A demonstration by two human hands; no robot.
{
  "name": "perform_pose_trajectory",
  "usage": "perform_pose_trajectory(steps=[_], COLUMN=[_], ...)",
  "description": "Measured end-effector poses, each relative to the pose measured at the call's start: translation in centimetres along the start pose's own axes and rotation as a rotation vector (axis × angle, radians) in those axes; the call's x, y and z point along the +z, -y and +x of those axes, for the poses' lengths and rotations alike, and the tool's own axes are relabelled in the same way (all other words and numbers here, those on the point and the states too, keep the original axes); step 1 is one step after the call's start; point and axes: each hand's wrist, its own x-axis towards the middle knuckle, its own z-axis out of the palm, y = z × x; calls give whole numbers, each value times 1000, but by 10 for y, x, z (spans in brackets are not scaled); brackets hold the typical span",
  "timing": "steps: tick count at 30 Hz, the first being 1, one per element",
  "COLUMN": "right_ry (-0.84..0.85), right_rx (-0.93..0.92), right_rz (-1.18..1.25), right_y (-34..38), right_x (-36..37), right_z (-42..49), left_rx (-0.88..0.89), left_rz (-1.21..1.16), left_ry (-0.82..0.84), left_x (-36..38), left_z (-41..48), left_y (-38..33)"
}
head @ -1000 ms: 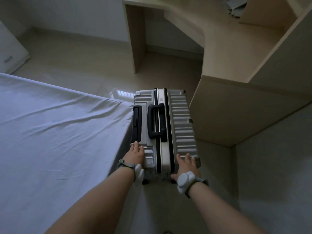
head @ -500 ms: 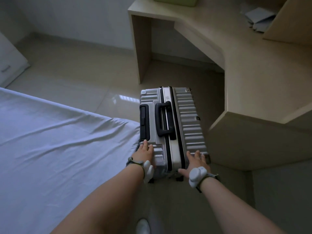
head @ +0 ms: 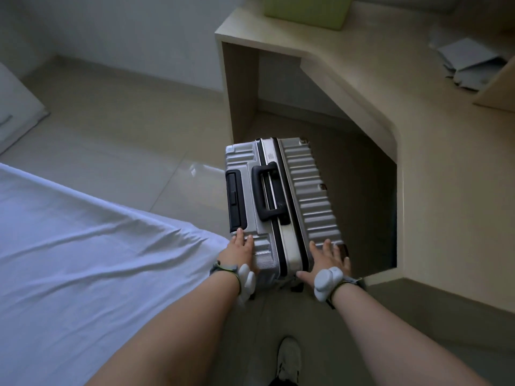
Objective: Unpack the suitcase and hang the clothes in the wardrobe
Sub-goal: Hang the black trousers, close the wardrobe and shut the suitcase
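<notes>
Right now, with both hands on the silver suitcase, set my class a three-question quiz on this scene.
1. True or false: the suitcase lies open.
2. What is on the left hand's side of the suitcase? A) a bed B) a sofa C) a chair
3. Fill in: the left hand and right hand press on the suitcase's near end; neither grips its black carry ____.
Key: 1 false; 2 A; 3 handle.
</notes>
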Motion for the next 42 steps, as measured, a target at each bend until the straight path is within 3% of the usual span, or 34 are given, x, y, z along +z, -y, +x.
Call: perform_pose_trajectory(steps=[4, 10, 18, 23, 27, 32, 42], right_ry=[-46, -9, 4, -75, -101, -84, 51], right_rx=[36, -54, -174, -263, -313, -392, -667], right_rz=[55, 218, 23, -106, -117, -186, -348], right_y=[33, 54, 97, 144, 188, 234, 347], right_x=[-27, -59, -142, -189, -213, -238, -314], right_z=[39, 89, 194, 250, 289, 326, 422], left_rx=[-35, -62, -193, -179, -155, -193, -395], left_rz=[-51, -101, -91, 58, -34, -68, -178], left_ry=[-2, -28, -9, -135, -52, -68, -42], left_x=[-36, -73, -135, -173, -204, -227, -292], left_z=[47, 93, 171, 220, 260, 286, 356], left_y=[-6, -4, 16, 50, 89, 120, 200])
